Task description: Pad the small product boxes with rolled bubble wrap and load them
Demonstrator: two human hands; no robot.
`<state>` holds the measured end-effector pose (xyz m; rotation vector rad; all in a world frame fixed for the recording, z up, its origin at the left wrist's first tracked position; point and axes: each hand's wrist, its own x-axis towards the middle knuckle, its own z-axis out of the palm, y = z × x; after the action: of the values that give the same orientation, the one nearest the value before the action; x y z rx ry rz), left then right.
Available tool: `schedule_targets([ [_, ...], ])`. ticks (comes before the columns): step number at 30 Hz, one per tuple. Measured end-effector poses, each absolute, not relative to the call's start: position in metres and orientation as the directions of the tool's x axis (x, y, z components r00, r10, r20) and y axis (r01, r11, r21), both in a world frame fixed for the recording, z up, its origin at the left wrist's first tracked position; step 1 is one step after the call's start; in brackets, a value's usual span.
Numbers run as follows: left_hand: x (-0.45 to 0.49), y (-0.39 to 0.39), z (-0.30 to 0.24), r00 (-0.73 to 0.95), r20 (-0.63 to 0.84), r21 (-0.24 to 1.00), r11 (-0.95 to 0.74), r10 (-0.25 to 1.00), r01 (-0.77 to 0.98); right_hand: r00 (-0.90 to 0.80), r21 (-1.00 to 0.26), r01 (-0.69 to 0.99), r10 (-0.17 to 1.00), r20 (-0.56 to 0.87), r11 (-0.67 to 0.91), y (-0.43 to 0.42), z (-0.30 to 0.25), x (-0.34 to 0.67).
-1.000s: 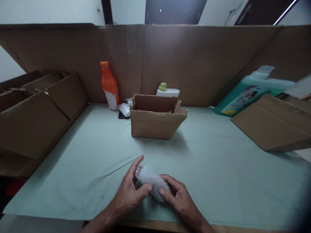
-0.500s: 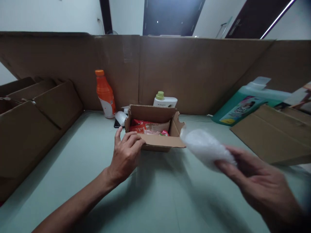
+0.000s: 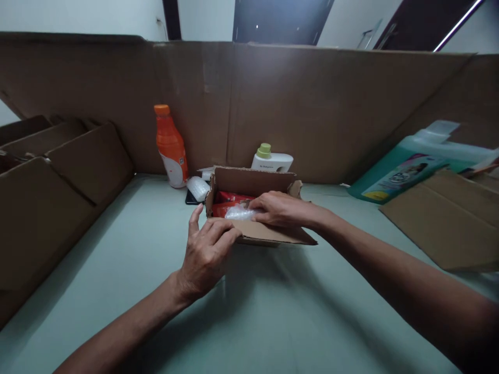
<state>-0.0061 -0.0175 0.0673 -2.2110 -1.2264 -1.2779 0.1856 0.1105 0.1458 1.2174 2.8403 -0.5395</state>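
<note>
A small open cardboard box (image 3: 255, 182) stands in the middle of the table, its front flap folded out toward me. My left hand (image 3: 208, 246) grips that flap near its left end, fingers over the edge. Inside the box, my right hand (image 3: 278, 209) is closed on a bubble-wrapped bundle (image 3: 238, 212), whose contents I cannot make out. Red packets (image 3: 230, 200) lie in the box behind and beside the bundle. My right hand hides the box's right half.
Behind the box are an orange bottle (image 3: 171, 148), another bubble-wrapped item (image 3: 198, 188) and a white bottle with a green cap (image 3: 273, 161). A large green jug (image 3: 405, 166) and cardboard (image 3: 448, 218) are at right. Larger boxes (image 3: 50, 218) line the left; a cardboard wall (image 3: 292, 104) closes the back.
My right hand has carried the bubble-wrapped bundle leftward from the right of the box into it. My left hand stays on the flap. The view has tilted slightly.
</note>
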Motion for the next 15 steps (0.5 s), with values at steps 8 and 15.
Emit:
schedule_targets([
  [8, -0.007, 0.009, 0.081, 0.206, 0.823, 0.159, -0.562, 0.53, 0.811, -0.602, -0.568, 0.631, 0.795, 0.071, 0.529, 0.138, 0.138, 0.175],
  [15, -0.012, 0.021, 0.084, 0.111, 0.854, 0.183, -0.493, 0.509, 0.851, -0.517, -0.456, 0.696, 0.828, 0.219, 0.555, 0.102, 0.188, 0.234],
])
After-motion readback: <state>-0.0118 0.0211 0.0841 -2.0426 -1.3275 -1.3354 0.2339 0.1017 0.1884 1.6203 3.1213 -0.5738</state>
